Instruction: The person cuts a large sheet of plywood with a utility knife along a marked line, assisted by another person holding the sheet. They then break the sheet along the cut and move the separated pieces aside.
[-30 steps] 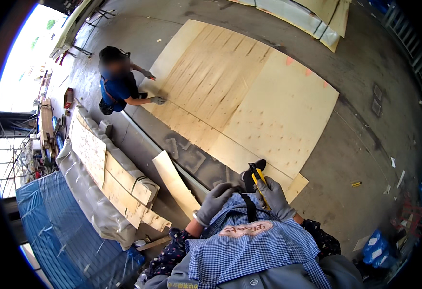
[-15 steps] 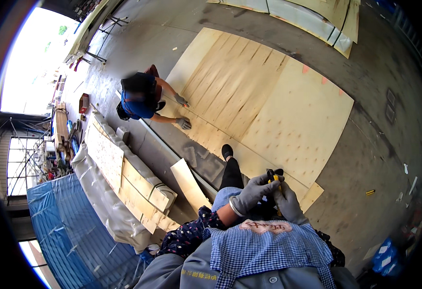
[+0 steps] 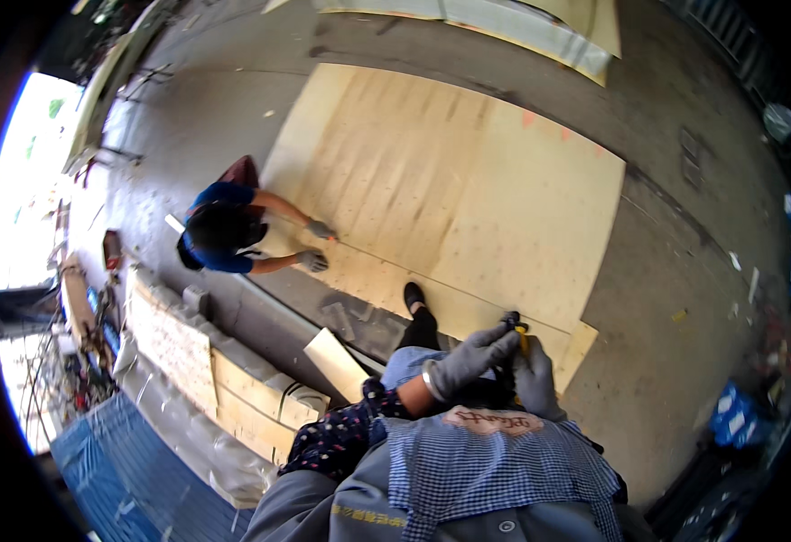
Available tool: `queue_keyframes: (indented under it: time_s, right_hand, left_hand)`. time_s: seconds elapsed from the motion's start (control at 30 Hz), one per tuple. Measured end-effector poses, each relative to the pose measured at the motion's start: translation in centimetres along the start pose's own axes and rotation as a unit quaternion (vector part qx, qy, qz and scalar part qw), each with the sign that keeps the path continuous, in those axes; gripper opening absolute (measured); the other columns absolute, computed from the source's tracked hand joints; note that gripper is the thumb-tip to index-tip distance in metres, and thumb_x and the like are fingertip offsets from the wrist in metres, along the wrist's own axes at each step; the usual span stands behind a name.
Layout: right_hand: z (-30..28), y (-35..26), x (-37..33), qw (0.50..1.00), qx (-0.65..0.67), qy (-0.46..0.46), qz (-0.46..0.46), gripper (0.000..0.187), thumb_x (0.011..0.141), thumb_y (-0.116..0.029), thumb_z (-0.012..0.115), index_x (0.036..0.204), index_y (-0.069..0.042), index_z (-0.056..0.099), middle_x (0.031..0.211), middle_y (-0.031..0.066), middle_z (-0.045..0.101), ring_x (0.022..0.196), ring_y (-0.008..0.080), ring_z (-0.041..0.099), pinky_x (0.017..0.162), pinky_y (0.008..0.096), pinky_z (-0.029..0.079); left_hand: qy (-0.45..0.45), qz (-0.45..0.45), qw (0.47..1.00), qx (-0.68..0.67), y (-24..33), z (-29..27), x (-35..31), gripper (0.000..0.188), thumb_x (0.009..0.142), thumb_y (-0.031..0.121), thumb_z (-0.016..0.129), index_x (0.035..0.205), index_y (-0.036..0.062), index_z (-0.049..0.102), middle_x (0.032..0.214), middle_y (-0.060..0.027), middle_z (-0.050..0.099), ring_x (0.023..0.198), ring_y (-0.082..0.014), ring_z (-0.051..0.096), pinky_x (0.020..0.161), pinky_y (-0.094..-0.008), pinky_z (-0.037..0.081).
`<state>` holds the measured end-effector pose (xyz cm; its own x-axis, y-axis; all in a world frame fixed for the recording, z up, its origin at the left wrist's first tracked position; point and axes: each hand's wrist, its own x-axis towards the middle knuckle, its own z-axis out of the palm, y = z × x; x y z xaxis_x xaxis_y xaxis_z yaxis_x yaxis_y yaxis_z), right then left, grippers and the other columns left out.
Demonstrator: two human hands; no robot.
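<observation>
In grey gloves, my left hand (image 3: 472,363) and my right hand (image 3: 535,384) are close together in front of my apron. Both are closed around a small yellow-and-black tool (image 3: 523,341), whose exact kind I cannot make out. Beyond them a large pale plywood sheet (image 3: 531,199) lies on the floor, with a thin dark line running along its near side. A black shoe (image 3: 414,296) of mine rests at the sheet's near edge. At the far left end of that line, a co-worker (image 3: 224,226) bends over the sheet with gloved hands on it, one near a small orange item.
A narrow plywood offcut (image 3: 337,363) lies left of my leg. Further left are a wrapped stack of boards (image 3: 174,357) and a blue-covered stack (image 3: 143,474). Another board stack (image 3: 504,27) stands at the back. Blue-and-white packages (image 3: 737,415) lie at the right.
My view has shifted, so the scene sits differently in the picture. My hands stay together on the tool. The co-worker remains bent over the sheet, with the head and arms in a slightly different pose.
</observation>
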<state>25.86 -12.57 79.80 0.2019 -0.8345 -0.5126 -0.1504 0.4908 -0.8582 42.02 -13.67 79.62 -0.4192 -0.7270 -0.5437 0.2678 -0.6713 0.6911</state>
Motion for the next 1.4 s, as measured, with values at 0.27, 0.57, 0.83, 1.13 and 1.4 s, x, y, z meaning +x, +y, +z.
queue_keyframes:
  time_s: [0.27, 0.57, 0.83, 1.13, 1.4]
  right_hand:
    - [6.6, -0.2, 0.9, 0.996, -0.059, -0.043, -0.055, 0.025, 0.098, -0.013, 0.051, 0.119, 0.000, 0.049, 0.085, 0.0109, 0.062, 0.075, 0.0158, 0.061, 0.065, 0.0311, 0.050]
    - [4.8, 3.2, 0.8, 0.997, -0.043, -0.053, 0.031, 0.034, 0.096, -0.015, 0.055, 0.124, 0.001, 0.048, 0.078, 0.0145, 0.060, 0.068, 0.0162, 0.060, 0.062, 0.0300, 0.049]
    - [-5.6, 8.2, 0.2, 0.996, -0.031, -0.079, 0.009, 0.032, 0.095, -0.014, 0.055, 0.123, 0.001, 0.047, 0.079, 0.0169, 0.064, 0.066, 0.0227, 0.065, 0.061, 0.0327, 0.052]
    - [-13.4, 7.7, 2.1, 0.984, 0.081, -0.105, 0.117, 0.021, 0.099, -0.021, 0.050, 0.108, -0.002, 0.050, 0.071, 0.0058, 0.061, 0.053, 0.0094, 0.060, 0.047, 0.0222, 0.050]
    - [-7.3, 10.3, 10.9, 0.954, -0.214, -0.127, 0.167, 0.018, 0.099, -0.024, 0.049, 0.097, -0.006, 0.049, 0.062, 0.0022, 0.056, 0.045, 0.0094, 0.054, 0.041, 0.0237, 0.044]
  left_hand:
    - [-0.045, -0.015, 0.998, 0.048, -1.0, -8.8, -2.3, 0.042, 0.097, 0.027, 0.055, 0.126, -0.0029, 0.054, 0.104, -0.0063, 0.064, 0.095, -0.0131, 0.059, 0.085, -0.0246, 0.046]
    - [0.043, -0.028, 0.990, 0.129, -5.0, -9.4, -2.5, 0.038, 0.094, 0.030, 0.058, 0.121, 0.0026, 0.060, 0.097, -0.0077, 0.068, 0.089, -0.0131, 0.063, 0.078, -0.0255, 0.049]
    - [0.161, -0.104, 0.981, -0.008, -13.0, -1.3, 0.3, 0.038, 0.097, 0.025, 0.054, 0.124, -0.0023, 0.055, 0.105, -0.0106, 0.067, 0.096, -0.0158, 0.063, 0.085, -0.0269, 0.049]
    - [0.241, -0.110, 0.964, 0.037, -14.9, 4.3, 1.8, 0.035, 0.095, 0.022, 0.060, 0.120, -0.0031, 0.058, 0.101, -0.0070, 0.066, 0.090, -0.0118, 0.062, 0.079, -0.0244, 0.050]
    - [0.181, -0.011, 0.938, 0.294, -18.0, -6.7, 9.3, 0.031, 0.090, 0.029, 0.057, 0.106, 0.0028, 0.063, 0.093, -0.0172, 0.068, 0.088, -0.0338, 0.066, 0.077, -0.0385, 0.052]
